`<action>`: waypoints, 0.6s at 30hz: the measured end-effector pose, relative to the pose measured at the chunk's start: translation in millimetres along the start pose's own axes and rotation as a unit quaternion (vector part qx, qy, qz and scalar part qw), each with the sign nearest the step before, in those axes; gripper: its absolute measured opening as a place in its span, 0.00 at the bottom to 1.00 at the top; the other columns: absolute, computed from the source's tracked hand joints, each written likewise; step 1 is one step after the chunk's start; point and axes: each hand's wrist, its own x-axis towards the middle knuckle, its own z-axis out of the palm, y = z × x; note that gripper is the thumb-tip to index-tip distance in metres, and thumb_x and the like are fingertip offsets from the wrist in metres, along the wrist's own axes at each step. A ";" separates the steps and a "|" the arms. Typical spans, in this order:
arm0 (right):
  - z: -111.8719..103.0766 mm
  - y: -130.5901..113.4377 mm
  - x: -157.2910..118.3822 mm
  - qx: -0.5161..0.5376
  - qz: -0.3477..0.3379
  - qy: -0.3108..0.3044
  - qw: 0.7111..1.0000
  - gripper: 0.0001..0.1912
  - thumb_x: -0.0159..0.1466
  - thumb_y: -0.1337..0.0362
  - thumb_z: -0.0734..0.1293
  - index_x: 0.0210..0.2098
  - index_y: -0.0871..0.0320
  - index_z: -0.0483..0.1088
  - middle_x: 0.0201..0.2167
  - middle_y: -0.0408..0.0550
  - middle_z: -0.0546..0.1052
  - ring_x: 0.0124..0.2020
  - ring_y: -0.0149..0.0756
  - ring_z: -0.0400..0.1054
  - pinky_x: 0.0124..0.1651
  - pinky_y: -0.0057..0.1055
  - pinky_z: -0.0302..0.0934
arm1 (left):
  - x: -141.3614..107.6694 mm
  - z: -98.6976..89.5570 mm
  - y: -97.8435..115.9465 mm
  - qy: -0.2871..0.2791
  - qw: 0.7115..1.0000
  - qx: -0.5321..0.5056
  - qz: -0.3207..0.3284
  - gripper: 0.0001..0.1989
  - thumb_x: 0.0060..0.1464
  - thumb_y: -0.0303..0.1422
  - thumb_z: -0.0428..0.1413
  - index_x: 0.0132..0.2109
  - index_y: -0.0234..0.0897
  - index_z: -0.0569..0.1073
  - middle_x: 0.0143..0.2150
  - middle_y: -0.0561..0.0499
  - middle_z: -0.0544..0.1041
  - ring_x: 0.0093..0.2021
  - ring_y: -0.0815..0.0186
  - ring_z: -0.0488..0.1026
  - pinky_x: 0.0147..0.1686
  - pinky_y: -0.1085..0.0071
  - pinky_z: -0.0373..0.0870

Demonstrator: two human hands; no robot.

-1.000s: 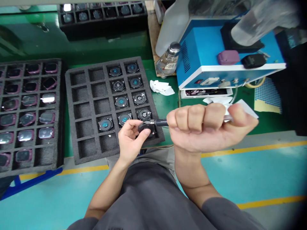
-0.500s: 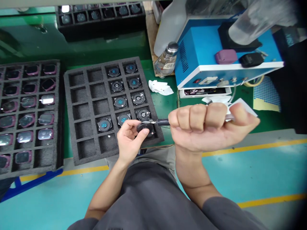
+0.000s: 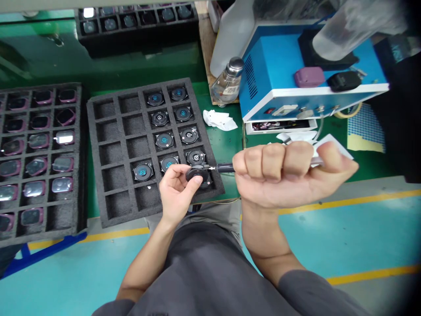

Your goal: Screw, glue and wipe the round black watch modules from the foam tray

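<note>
My left hand pinches a round black watch case between thumb and fingers, tilted on edge over the near right corner of a dark foam tray. In a closed fist, my right hand grips a screwdriver with a dark shaft, held level. Its thin metal tip meets the side edge of the watch case; the exact contact point is too small to make out. Several similar round watch cases lie in the tray's right-hand compartments, and one more lies further left.
At left, a second foam tray holds several square purple-rimmed watches. A blue machine stands at back right, beside a clear bottle with a metal cap. Crumpled white tissue lies near the tray. Another filled tray sits behind.
Both hands, the watch case and the screwdriver keep nearly the same pose. The right fist and screwdriver have shifted very slightly right, the left hand and case slightly left.
</note>
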 end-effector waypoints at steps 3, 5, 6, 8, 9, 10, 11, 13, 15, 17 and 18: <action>-0.7 0.0 -0.3 0.013 -0.005 -0.010 1.000 0.30 0.68 0.49 0.54 0.14 0.54 0.42 0.08 0.35 0.41 0.10 0.26 0.37 0.16 0.30 0.46 | 0.2 0.0 -0.2 0.000 1.000 -0.007 0.006 0.14 0.47 0.34 0.70 0.38 0.37 0.75 0.33 0.53 0.76 0.33 0.70 0.75 0.36 0.75 0.72; -1.4 0.3 -0.5 0.021 -0.012 -0.018 1.000 0.30 0.69 0.50 0.53 0.14 0.54 0.42 0.08 0.36 0.42 0.10 0.26 0.37 0.16 0.30 0.46 | 0.5 0.1 -0.3 0.000 1.000 -0.007 0.009 0.14 0.48 0.33 0.70 0.38 0.37 0.75 0.33 0.53 0.76 0.33 0.70 0.75 0.36 0.75 0.72; -1.8 0.4 -0.7 0.021 -0.014 -0.020 0.999 0.30 0.69 0.49 0.53 0.14 0.54 0.42 0.08 0.36 0.42 0.10 0.26 0.37 0.16 0.30 0.46 | 0.6 0.1 -0.4 0.001 1.000 -0.006 0.008 0.14 0.48 0.33 0.70 0.39 0.37 0.75 0.33 0.53 0.76 0.33 0.70 0.75 0.36 0.75 0.72; -2.5 0.3 -0.9 0.015 -0.013 -0.020 1.000 0.31 0.69 0.49 0.54 0.14 0.54 0.43 0.08 0.35 0.42 0.11 0.26 0.36 0.16 0.30 0.46 | 0.7 0.3 -0.5 0.004 1.000 -0.004 0.006 0.14 0.48 0.34 0.70 0.39 0.37 0.75 0.33 0.53 0.76 0.33 0.70 0.74 0.36 0.74 0.72; -2.8 0.1 -1.0 0.013 -0.011 -0.019 1.000 0.31 0.69 0.49 0.54 0.14 0.54 0.43 0.08 0.35 0.42 0.11 0.26 0.36 0.16 0.31 0.47 | 0.7 0.4 -0.6 0.005 1.000 -0.005 0.005 0.14 0.47 0.34 0.70 0.38 0.37 0.75 0.33 0.53 0.76 0.33 0.70 0.74 0.36 0.74 0.72; -3.0 -0.2 -1.0 0.012 -0.011 -0.019 1.000 0.30 0.69 0.49 0.54 0.14 0.54 0.43 0.08 0.35 0.42 0.11 0.26 0.36 0.16 0.31 0.47 | 0.7 0.4 -0.6 0.006 1.000 -0.007 0.006 0.14 0.47 0.34 0.70 0.38 0.37 0.75 0.33 0.53 0.76 0.33 0.70 0.74 0.36 0.74 0.72; -3.2 -0.4 -1.1 0.015 -0.011 -0.020 1.000 0.30 0.69 0.50 0.53 0.14 0.54 0.43 0.09 0.35 0.42 0.11 0.26 0.37 0.16 0.31 0.46 | 0.7 0.4 -0.8 0.007 1.000 -0.009 0.007 0.14 0.48 0.34 0.70 0.39 0.37 0.75 0.33 0.53 0.76 0.33 0.70 0.74 0.36 0.74 0.72; -3.3 -0.5 -1.4 0.022 -0.016 -0.029 0.999 0.29 0.69 0.50 0.52 0.15 0.54 0.43 0.09 0.36 0.43 0.11 0.26 0.37 0.16 0.31 0.46 | 0.7 0.2 -1.1 0.008 1.000 -0.013 0.010 0.14 0.48 0.34 0.70 0.39 0.37 0.75 0.33 0.53 0.76 0.33 0.71 0.74 0.36 0.75 0.72; -3.3 -0.2 -2.1 0.022 -0.020 -0.038 0.999 0.29 0.70 0.50 0.51 0.15 0.54 0.43 0.09 0.36 0.43 0.11 0.26 0.37 0.17 0.31 0.45 | 0.8 -0.2 -1.7 0.007 1.000 -0.018 0.013 0.14 0.48 0.33 0.70 0.39 0.38 0.75 0.33 0.54 0.76 0.33 0.71 0.74 0.36 0.76 0.72; -3.4 -0.7 -3.5 0.009 -0.015 -0.037 0.999 0.28 0.69 0.50 0.51 0.16 0.54 0.43 0.10 0.36 0.42 0.12 0.26 0.37 0.17 0.31 0.45 | 1.0 -0.6 -2.3 0.006 1.000 -0.021 0.016 0.14 0.48 0.33 0.70 0.40 0.37 0.75 0.33 0.54 0.76 0.34 0.72 0.74 0.36 0.76 0.72; -3.7 -1.8 -4.3 -0.004 -0.011 -0.032 0.999 0.28 0.69 0.50 0.52 0.16 0.54 0.43 0.10 0.36 0.42 0.12 0.26 0.37 0.18 0.32 0.45 | 1.1 -0.8 -2.6 0.005 1.000 -0.023 0.018 0.14 0.48 0.33 0.70 0.40 0.37 0.75 0.33 0.54 0.76 0.34 0.72 0.75 0.36 0.76 0.72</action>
